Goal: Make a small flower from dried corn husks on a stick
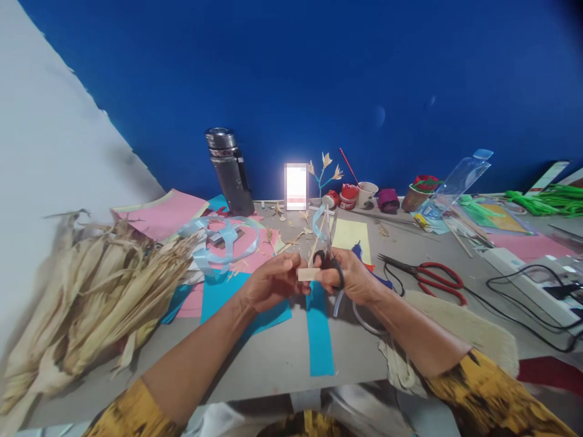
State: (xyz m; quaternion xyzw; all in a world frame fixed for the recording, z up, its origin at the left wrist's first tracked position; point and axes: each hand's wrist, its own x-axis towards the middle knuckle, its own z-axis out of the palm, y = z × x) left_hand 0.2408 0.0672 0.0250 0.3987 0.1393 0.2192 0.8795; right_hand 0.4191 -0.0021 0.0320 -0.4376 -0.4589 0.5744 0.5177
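Left hand (274,284) and right hand (350,277) pinch a pale strip (308,275) above the worktop (277,361); right hand also carries black-handled scissors (339,274); one flower spray (327,161) appears assembled, the strip seemingly unfinished

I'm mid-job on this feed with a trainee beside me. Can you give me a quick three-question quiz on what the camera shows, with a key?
1. Which of these does the right hand hold?
a) a flask
b) dark-handled scissors
c) a plastic bottle

2. True or false: a bundle of dry husks lies to the left of the left hand.

3. What colour are the handles of the other scissors, lying to the right of the right hand?

Key: 1. b; 2. True; 3. Red.
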